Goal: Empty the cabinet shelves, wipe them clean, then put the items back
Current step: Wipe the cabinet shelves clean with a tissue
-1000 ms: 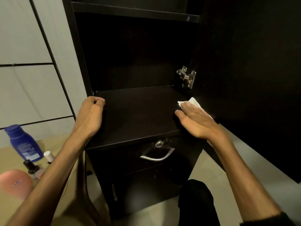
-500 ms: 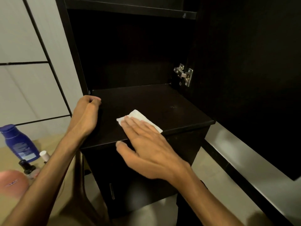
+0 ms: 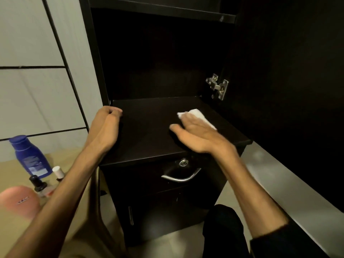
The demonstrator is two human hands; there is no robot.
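Note:
The dark cabinet shelf (image 3: 149, 131) lies bare in front of me, with another shelf (image 3: 163, 11) above it. My right hand (image 3: 197, 135) presses flat on a white cloth (image 3: 197, 114) at the right side of the shelf, fingers stretched over it. My left hand (image 3: 106, 127) is curled on the shelf's left front corner, against the cabinet's side wall. On a tan surface at lower left stand a blue lotion bottle (image 3: 29, 157), a small white-capped bottle (image 3: 58, 173), a black-capped bottle (image 3: 38, 185) and a blurred pink object (image 3: 18, 202).
The cabinet door (image 3: 297, 90) stands open on the right, held by a metal hinge (image 3: 217, 86). Below the shelf is a drawer with a lock and a chrome handle (image 3: 180, 177). A light panelled wall (image 3: 37, 71) is to the left.
My right hand slid the cloth from the right side to the shelf's left front, then back toward the right. My left hand stayed on the corner.

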